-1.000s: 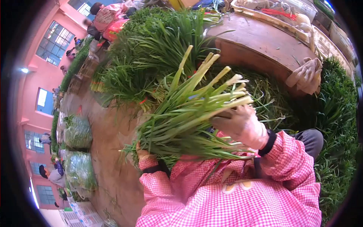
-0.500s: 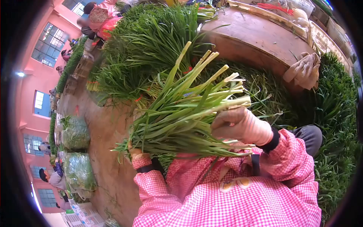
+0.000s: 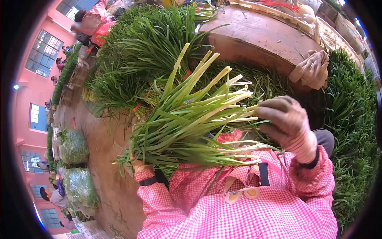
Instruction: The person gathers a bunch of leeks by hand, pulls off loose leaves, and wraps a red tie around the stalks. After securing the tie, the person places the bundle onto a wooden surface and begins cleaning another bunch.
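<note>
A loose bunch of long green leaves with pale stalk ends, like garlic greens (image 3: 187,123), fans out in front of me. My left hand (image 3: 138,163) is wrapped round the leafy end at the left; its fingers are mostly hidden behind the leaves. My right hand (image 3: 284,121), gloved, is at the stalk ends on the right. Its fingertips are closed on the tip of one pale stalk, slightly blurred. The cut ends point up and to the right, spread unevenly.
Tied bundles of greens (image 3: 155,40) are piled ahead. A wooden bench (image 3: 254,32) has a crumpled glove or cloth (image 3: 310,69) at its corner. More greens (image 3: 352,131) stand along the right. Plastic-wrapped bales (image 3: 79,187) sit at left. Another person (image 3: 93,26) works beyond the pile.
My right hand has moved right and a little up, from beside the bunch to the stalk tips. The stalk ends are more spread apart. My left hand keeps its hold.
</note>
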Demonstrator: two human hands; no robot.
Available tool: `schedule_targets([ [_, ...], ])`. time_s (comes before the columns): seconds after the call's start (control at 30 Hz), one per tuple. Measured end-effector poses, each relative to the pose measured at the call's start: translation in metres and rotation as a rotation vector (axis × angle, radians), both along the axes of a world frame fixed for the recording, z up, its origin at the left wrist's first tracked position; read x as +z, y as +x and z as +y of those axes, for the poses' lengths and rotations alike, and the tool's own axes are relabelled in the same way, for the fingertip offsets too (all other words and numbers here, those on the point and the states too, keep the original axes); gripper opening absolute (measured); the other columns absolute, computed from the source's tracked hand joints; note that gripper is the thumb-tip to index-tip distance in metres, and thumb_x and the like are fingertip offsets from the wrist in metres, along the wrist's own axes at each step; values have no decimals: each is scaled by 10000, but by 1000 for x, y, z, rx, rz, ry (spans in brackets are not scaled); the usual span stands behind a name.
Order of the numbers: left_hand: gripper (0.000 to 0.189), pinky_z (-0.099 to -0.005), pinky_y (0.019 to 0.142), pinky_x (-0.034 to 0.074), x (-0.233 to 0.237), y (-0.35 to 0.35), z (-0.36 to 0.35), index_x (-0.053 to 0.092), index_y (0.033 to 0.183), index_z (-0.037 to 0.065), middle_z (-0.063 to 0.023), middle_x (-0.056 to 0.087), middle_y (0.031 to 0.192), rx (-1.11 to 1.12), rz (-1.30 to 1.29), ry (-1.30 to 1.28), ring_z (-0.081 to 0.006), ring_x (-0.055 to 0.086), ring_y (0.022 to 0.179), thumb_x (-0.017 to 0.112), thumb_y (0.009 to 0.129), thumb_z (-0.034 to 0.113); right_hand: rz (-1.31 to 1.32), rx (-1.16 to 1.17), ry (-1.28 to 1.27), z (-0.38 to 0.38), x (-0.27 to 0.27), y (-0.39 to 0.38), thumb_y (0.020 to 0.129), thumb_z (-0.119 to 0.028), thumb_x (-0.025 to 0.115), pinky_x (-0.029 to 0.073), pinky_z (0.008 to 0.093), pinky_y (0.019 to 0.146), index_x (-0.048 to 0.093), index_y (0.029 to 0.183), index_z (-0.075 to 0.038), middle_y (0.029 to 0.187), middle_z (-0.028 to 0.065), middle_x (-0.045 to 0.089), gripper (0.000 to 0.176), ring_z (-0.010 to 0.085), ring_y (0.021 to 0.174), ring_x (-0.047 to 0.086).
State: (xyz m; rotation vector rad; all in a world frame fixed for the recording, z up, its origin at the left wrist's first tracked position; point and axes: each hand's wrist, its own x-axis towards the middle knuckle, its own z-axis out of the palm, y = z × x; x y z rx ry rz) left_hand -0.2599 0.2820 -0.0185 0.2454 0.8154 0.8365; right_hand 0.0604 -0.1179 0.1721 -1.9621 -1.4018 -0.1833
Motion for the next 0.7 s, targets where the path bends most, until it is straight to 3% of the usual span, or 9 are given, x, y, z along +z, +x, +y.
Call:
schedule_targets([
  [0.03, 521, -454, 1091, 246, 10, 6, -4, 396, 1368, 133, -39, 412, 1402, 8, -132, -112, -251, 351, 1299, 204, 957, 387, -77, -45, -9, 12, -1, -9, 705, -232, 717, 463, 391, 757, 627, 996, -94, 889, 74, 627, 334, 271, 834, 591],
  [0.07, 523, -452, 1093, 243, 17, 14, -11, 399, 1366, 134, -39, 415, 1400, -7, 297, 146, -251, 349, 1300, 198, 954, 387, -153, -90, -16, 22, -5, -15, 712, -297, 710, 464, 390, 750, 614, 993, -82, 881, 76, 625, 367, 265, 832, 594],
  [0.17, 523, -466, 1073, 281, 20, 14, -13, 421, 1350, 118, -74, 442, 1375, -2, 295, 183, -278, 389, 1270, 242, 940, 389, -115, -252, -404, 43, -25, -15, 710, -485, 663, 459, 394, 702, 599, 945, -45, 814, 101, 623, 502, 275, 794, 604],
  [0.27, 525, -488, 1029, 344, -5, -5, 8, 442, 1332, 96, -120, 472, 1338, -221, 184, 371, -320, 441, 1216, 289, 925, 391, 293, -198, -87, 64, -66, -3, 689, -371, 729, 466, 421, 642, 610, 947, -67, 778, 144, 619, 416, 334, 698, 595],
  [0.33, 528, -507, 988, 385, 0, 0, -3, 455, 1319, 83, -146, 487, 1313, -96, 164, 285, -350, 474, 1173, 324, 910, 388, 277, -279, 167, 79, -74, -14, 684, -320, 741, 468, 431, 612, 612, 922, -85, 746, 139, 623, 359, 346, 667, 598],
  [0.47, 502, -492, 997, 378, 16, 12, -15, 469, 1309, 81, -137, 495, 1307, -76, 226, 195, -340, 478, 1165, 344, 914, 363, 315, -285, 113, 102, -94, -18, 720, -272, 715, 465, 436, 621, 566, 935, -32, 776, 136, 615, 356, 341, 665, 594],
  [0.53, 489, -482, 1002, 375, 25, 19, -22, 477, 1303, 79, -133, 499, 1303, -87, 249, 182, -336, 480, 1162, 359, 914, 352, 32, -139, 284, 110, -100, -24, 736, -247, 699, 464, 438, 615, 606, 928, -56, 759, 128, 581, 286, 339, 617, 556],
  [0.6, 489, -481, 1006, 370, 28, 20, -22, 476, 1304, 80, -131, 498, 1305, -94, 259, 177, -334, 476, 1166, 358, 916, 353, 376, 43, 437, 105, -93, -14, 797, -222, 638, 448, 332, 535, 612, 911, -62, 740, 43, 556, 199, 208, 559, 516],
  [0.7, 489, -478, 1012, 362, 27, 18, -22, 475, 1306, 82, -129, 496, 1309, -90, 272, 162, -332, 470, 1173, 357, 917, 354, 1427, 264, 634, 63, -69, 7, 874, -196, 553, 371, 229, 456, 603, 928, -57, 709, -24, 522, 157, 87, 527, 447],
])
